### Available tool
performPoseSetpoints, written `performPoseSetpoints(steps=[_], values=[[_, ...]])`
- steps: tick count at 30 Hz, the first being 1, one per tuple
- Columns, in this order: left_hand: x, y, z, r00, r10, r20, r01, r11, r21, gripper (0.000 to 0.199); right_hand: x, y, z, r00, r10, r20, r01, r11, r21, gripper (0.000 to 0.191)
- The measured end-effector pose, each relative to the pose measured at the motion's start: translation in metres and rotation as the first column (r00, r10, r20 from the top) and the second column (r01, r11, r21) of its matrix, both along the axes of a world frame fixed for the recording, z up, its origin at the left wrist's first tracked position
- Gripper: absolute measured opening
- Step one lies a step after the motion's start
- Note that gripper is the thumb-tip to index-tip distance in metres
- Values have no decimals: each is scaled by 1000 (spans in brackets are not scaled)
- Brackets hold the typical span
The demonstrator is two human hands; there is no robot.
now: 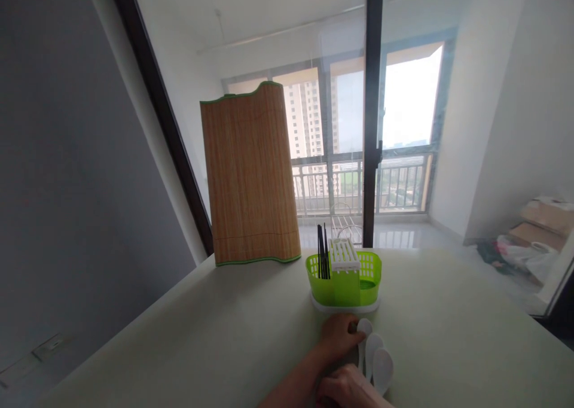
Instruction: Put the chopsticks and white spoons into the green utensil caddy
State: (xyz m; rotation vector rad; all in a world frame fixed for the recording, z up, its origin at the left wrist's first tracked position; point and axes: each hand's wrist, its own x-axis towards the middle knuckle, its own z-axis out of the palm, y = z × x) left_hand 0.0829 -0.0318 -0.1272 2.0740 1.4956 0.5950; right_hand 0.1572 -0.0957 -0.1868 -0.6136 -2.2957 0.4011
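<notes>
On the pale table lie white spoons, side by side with their bowls pointing away from me. My left hand is at the farthest spoon, its thumb and fingers closed on the edge of the bowl. Nearer to me, my right hand is curled beside the spoon handles; whether it grips anything is hidden. Just beyond my left hand stands a green basket on a white base. Black chopsticks stand in its left part, and a white slotted holder sits at its middle.
A rolled bamboo mat stands upright at the table's far left. The table ends at a glass partition with a dark frame. Behind the glass are a wire rack and, at right, cardboard boxes.
</notes>
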Motion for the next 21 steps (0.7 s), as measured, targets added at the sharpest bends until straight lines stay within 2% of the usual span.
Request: performPoseSetpoints(steps=[3, 6, 9, 12, 15, 18, 21], values=[[0, 0, 2, 999, 40, -9, -40, 999, 26, 8, -1, 2, 3, 1000, 26, 4, -26, 998, 58, 20], [-13, -1, 12, 995, 99, -5, -98, 993, 67, 12, -3, 3, 13, 999, 0, -46, 10, 976, 218, 12], [-36, -5, 32, 983, 183, -12, -180, 975, 130, 15, -2, 2, 26, 989, -17, -148, 70, 929, 363, 8], [-62, -14, 59, 969, 246, 10, -242, 941, 235, 20, 1, -1, 39, 984, -43, -174, 110, 914, 391, 11], [-85, -22, 90, 950, 302, 78, -307, 864, 399, 24, 4, -3, 45, 983, -78, -168, 136, 921, 365, 13], [-100, -21, 123, 905, 372, 206, -422, 729, 538, 26, 6, -3, 46, 981, -99, -165, 149, 933, 327, 13], [-105, -8, 157, 855, 406, 324, -517, 599, 612, 26, 6, -3, 44, 982, -106, -159, 154, 932, 329, 14]])
